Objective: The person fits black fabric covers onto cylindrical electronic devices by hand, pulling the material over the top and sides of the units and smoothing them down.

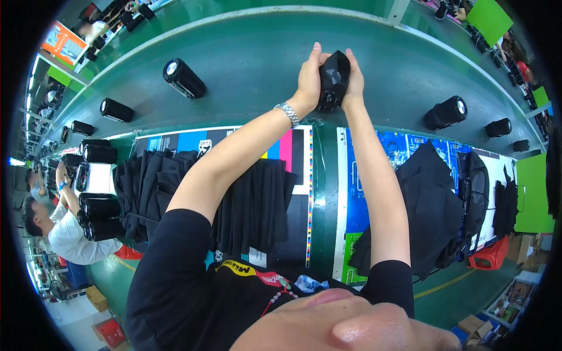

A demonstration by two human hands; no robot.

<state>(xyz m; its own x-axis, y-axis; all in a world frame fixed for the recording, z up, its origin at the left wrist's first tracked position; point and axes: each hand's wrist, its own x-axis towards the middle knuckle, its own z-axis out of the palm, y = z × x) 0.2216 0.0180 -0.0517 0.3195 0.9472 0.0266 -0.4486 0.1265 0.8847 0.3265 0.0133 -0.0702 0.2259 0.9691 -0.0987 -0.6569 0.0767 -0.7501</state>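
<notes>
Both my arms reach forward over the green conveyor belt. Between my palms stands a black cylindrical speaker, with what looks like a dark pouch peaking at its far end; how far the pouch covers it I cannot tell. My left hand is closed along its left side, thumb and fingers pressed to it. My right hand grips the opposite side, partly hidden behind it. Below my left forearm lies a row of folded black cloth pouches. A looser heap of black cloth pouches lies beside my right forearm.
Several black cylindrical speakers lie along the belt, including one at left and one at right. More black speakers stand left of the pouches, near a co-worker in a white shirt. A red stool is at right.
</notes>
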